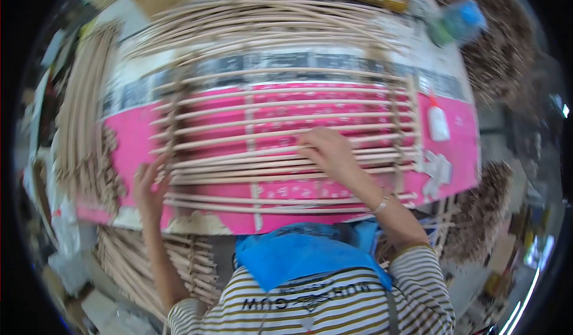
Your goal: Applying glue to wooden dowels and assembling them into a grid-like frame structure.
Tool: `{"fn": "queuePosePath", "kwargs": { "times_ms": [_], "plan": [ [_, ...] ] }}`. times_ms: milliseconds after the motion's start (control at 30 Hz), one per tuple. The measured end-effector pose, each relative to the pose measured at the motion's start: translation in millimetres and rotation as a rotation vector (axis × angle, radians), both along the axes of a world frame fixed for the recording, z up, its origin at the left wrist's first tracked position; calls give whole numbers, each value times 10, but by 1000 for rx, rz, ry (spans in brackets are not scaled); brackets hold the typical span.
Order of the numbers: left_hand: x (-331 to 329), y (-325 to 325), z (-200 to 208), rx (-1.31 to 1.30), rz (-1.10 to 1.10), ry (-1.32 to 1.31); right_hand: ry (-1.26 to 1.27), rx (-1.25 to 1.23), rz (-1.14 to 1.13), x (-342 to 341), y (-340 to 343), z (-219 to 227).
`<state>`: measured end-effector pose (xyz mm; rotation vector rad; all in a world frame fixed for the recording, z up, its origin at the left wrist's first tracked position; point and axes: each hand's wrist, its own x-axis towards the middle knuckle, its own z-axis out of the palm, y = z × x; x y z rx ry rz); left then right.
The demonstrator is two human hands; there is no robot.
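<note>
Thin pale wooden sticks lie in spaced rows from left to right on a pink-topped table. Darker crosspieces, a left one and a right one, run across them near their ends. My right hand is closed over the middle of the nearer rows, thumb and fingers pinching a stick. At the rows' left ends, my left hand has its fingers curled round a stick's end; blur softens the fingertips. Closer to me lie a few loose sticks.
More sticks are heaped at the table's far side. A bundle of jointed sticks stands at the left, another below the table. A white glue bottle with a red tip and a blue-capped container are on the right.
</note>
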<state>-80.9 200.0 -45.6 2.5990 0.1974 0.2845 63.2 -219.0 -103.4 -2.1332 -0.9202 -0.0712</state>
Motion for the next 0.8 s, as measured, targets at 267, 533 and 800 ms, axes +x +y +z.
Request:
{"fn": "queuePosePath", "kwargs": {
  "times_ms": [267, 533, 800],
  "plan": [
    [132, -65, -130, 77, -58, -36, 132, -93, -71, -65, -23, 210],
    [189, -48, -127, 152, -38, -51, 122, -115, -76, -26, 68, 220],
    [211, -52, -36, 116, -33, -74, 69, -80, -70, -7, 45, 325]
  ]
}}
